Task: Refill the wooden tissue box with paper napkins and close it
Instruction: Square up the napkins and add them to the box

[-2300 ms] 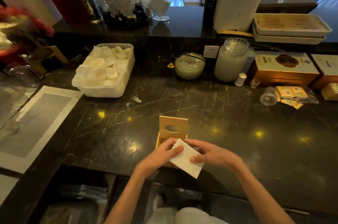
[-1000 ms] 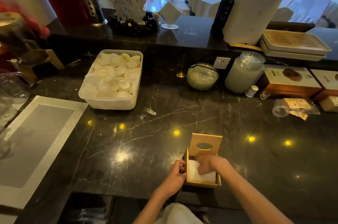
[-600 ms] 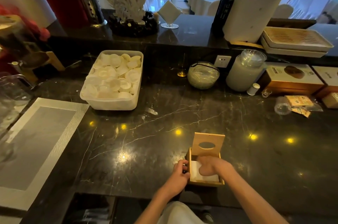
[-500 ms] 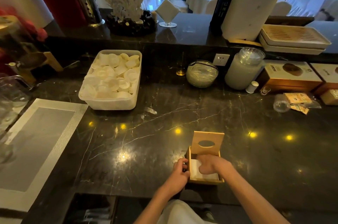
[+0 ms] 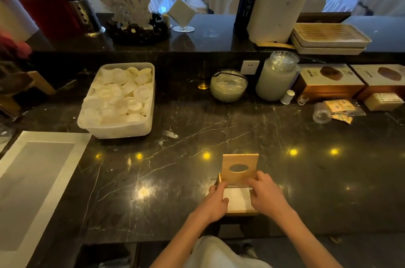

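The wooden tissue box (image 5: 241, 213) stands near the front edge of the black marble counter (image 5: 175, 169). Its lid (image 5: 240, 168), with an oval hole, is upright at the far side. A stack of white paper napkins (image 5: 237, 198) lies inside the box. My left hand (image 5: 217, 200) grips the box's left wall, fingers near the lid's lower left corner. On the right side, my right hand (image 5: 267, 195) holds the box, its fingertips against the lid's lower right edge.
A white tub of small round lids (image 5: 119, 99) sits at the back left, and a grey mat (image 5: 32, 182) at the far left. A glass bowl (image 5: 228, 86), a jar (image 5: 276, 77) and boxes (image 5: 328, 81) line the back. A plastic cup (image 5: 321, 113) lies at the right.
My right hand has come off the napkins inside the box and now holds the box's right side at the lid. My left hand has slid slightly forward. The lid still stands upright.
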Demonstrator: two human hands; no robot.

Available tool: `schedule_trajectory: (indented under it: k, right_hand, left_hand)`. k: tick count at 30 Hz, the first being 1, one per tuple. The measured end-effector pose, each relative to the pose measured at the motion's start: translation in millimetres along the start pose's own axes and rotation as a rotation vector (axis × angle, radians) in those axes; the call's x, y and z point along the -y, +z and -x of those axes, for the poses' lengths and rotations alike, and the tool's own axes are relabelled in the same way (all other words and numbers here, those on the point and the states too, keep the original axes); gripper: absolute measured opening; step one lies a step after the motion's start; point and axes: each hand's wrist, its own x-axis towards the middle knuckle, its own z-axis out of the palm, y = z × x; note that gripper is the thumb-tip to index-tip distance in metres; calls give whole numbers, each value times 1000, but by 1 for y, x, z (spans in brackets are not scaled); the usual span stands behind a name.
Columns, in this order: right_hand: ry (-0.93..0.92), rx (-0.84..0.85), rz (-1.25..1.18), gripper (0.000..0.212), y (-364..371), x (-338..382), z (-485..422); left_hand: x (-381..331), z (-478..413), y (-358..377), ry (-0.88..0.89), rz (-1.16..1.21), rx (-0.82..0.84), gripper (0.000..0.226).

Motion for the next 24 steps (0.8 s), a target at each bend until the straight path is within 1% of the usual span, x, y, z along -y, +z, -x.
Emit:
schedule_trajectory:
  k: [1, 3, 4, 6, 10, 14, 19, 24]
  right_hand:
    - [49, 60, 31, 50, 0, -5, -1]
    - [125, 243, 47, 58, -3, -9, -6]
    - [141, 300, 29, 61, -3, -9, -9]
    - [148, 354, -28, 63, -2, -6, -14]
    - [170, 397, -57, 66, 0, -3, -23]
    - [203, 505, -70, 78, -2, -3, -34]
    - [231, 523, -71, 78, 6, -8, -41]
    - [244, 534, -93, 75, 9, -10, -44]
  left_hand:
    - [-4, -4, -3, -28, -52, 33, 58]
    - [-12, -13, -8, -90, -156, 108, 61]
    - [-15, -18, -10, -115, -209, 141, 61]
    - [-22, -24, -12, -149, -286, 178, 59]
    - [-32, -29, -14, -207, -357, 204, 61]
    - [-37, -36, -17, -263, -394, 198, 53]
    - [-34, -40, -16, -286, -405, 179, 50]
    - [-34, -41, -19, -276, -426, 198, 51]
